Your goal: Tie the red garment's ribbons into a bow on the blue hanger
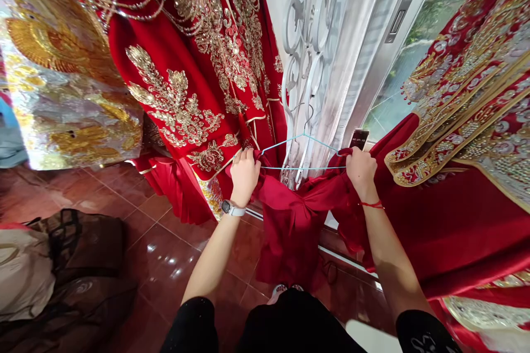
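A dark red dress [292,226] with a gathered, twisted front hangs on a thin light-blue wire hanger [304,168] in front of me. My left hand [245,174] is closed on the dress near the hanger's left corner. At the right corner my right hand [361,168] grips the dress's other shoulder. The hanger's metal hook [308,113] points up, in front of the white scrolled grille; whether it touches the grille I cannot tell. Parts of the fingers on both hands are hidden by the cloth.
Red garments with gold embroidery [182,105] hang at the left, beside a white-and-gold one [70,83]. A beaded red-and-gold garment [464,94] hangs at the right. White scrolled ironwork [306,38] stands by a window. A phone-like timer [359,139] shows behind my right hand. Dark bags [83,248] lie on the tiled floor.
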The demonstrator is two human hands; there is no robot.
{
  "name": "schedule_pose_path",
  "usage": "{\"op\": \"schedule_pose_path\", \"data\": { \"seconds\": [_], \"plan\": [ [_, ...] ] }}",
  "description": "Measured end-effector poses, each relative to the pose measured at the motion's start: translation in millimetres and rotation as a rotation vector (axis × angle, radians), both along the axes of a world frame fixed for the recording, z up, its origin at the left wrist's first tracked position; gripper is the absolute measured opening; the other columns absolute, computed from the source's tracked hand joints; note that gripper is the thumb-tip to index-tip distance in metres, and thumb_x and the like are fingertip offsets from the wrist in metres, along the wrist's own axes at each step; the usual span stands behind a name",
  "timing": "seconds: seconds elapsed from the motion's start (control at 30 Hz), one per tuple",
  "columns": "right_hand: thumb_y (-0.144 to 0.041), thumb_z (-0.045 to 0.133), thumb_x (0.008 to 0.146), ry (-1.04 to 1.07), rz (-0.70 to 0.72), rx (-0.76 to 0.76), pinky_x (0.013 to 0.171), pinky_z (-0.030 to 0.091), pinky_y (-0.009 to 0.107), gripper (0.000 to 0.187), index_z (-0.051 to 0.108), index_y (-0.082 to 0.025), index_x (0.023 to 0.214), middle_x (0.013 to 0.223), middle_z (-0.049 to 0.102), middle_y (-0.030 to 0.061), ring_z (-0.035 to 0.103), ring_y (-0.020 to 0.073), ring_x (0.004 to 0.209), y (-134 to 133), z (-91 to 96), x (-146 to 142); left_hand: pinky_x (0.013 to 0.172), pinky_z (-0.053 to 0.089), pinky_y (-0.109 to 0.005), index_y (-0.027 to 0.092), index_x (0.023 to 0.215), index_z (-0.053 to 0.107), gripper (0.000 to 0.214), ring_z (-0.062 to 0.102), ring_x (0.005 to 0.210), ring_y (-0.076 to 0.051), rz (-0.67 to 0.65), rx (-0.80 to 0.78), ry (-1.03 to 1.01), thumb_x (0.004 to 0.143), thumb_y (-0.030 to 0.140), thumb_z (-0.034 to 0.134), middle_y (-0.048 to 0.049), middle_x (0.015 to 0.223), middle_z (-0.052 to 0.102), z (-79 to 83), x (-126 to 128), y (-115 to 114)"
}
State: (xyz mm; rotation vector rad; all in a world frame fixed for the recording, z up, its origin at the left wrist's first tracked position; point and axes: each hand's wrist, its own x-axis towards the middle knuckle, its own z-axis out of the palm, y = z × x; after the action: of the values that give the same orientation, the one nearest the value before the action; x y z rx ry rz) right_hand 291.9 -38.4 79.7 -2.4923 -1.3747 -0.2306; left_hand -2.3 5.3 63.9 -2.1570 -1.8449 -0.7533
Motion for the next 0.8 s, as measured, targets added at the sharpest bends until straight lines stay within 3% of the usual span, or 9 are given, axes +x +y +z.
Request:
{"op": "schedule_pose_path", "data": {
  "seconds": [0.13,0.27,0.4,0.47,0.53,0.63,0.7,0.8],
  "plan": [
    [-0.021,0.044,0.095,0.029,0.000,0.009,0.084,0.051,0.039,0.032,0.068,-0.009,0.112,0.097,0.071,0.0231,0.070,0.0324,0.099,6,2.0,14,0.086,0.051,-0.038,0.008,0.116,0.059,0.032,0.066,0.108,-0.032,0.000,-0.102,0.160,0.093,0.014,0.038,-0.0201,0.108,0.070,12.5,-3,-2],
    [-0.021,0.045,0.092,0.109,0.003,0.024,0.090,0.049,0.041,0.033,0.069,-0.010,0.113,0.104,0.071,0.0227,0.067,0.0331,0.105,18,-8.0,37,0.081,0.051,-0.036,0.009,0.113,0.059,0.030,0.068,0.104,-0.032,0.007,-0.157,0.200,0.095,0.017,0.036,-0.0208,0.105,0.070,23.2,-7,-2],
    [-0.017,0.044,0.085,0.353,0.017,0.094,0.089,0.048,0.039,0.036,0.070,-0.010,0.109,0.107,0.071,0.0204,0.066,0.0316,0.104,26,-28.9,66,0.077,0.051,-0.039,0.009,0.112,0.060,0.034,0.070,0.095,-0.035,0.042,-0.202,0.164,0.097,0.024,0.034,-0.0208,0.096,0.071,28.9,-7,1],
    [-0.015,0.044,0.078,0.497,0.064,0.219,0.085,0.049,0.036,0.039,0.070,-0.011,0.108,0.105,0.071,0.0168,0.066,0.0277,0.096,26,-38.4,77,0.078,0.050,-0.040,0.010,0.115,0.060,0.035,0.070,0.094,-0.035,0.038,-0.190,0.093,0.097,0.025,0.035,-0.0200,0.095,0.072,27.2,-10,7],
    [-0.015,0.043,0.073,0.667,0.080,0.375,0.074,0.050,0.033,0.046,0.067,-0.013,0.113,0.094,0.070,0.0111,0.064,0.0219,0.077,24,-45.1,82,0.080,0.050,-0.040,0.012,0.118,0.060,0.034,0.070,0.091,-0.033,0.031,-0.143,-0.056,0.095,0.023,0.037,-0.0179,0.094,0.073,20.8,-15,16],
    [-0.019,0.044,0.069,1.014,0.072,0.476,0.051,0.042,0.027,0.051,0.064,-0.017,0.116,0.067,0.061,-0.0003,0.046,0.0131,0.047,16,-52.5,80,0.078,0.051,-0.037,0.015,0.120,0.058,0.036,0.069,0.080,-0.027,0.017,-0.020,-0.400,0.088,0.019,0.042,-0.0127,0.092,0.073,0.3,-27,33],
    [-0.023,0.046,0.067,1.193,0.067,0.491,0.045,0.035,0.024,0.046,0.065,-0.017,0.109,0.057,0.052,-0.0048,0.037,0.0103,0.041,8,-60.6,74,0.077,0.051,-0.034,0.015,0.115,0.059,0.035,0.068,0.077,-0.023,0.035,0.078,-0.615,0.085,0.017,0.043,-0.0109,0.092,0.072,-20.4,-35,40],
    [-0.028,0.048,0.065,1.222,0.037,0.562,0.043,0.029,0.023,0.037,0.068,-0.015,0.094,0.049,0.043,-0.0074,0.031,0.0092,0.039,-3,-83.2,60,0.082,0.051,-0.031,0.018,0.105,0.061,0.031,0.066,0.085,-0.020,0.065,0.157,-0.788,0.082,0.015,0.040,-0.0099,0.101,0.071,-57.8,-41,37]
  ]
}}
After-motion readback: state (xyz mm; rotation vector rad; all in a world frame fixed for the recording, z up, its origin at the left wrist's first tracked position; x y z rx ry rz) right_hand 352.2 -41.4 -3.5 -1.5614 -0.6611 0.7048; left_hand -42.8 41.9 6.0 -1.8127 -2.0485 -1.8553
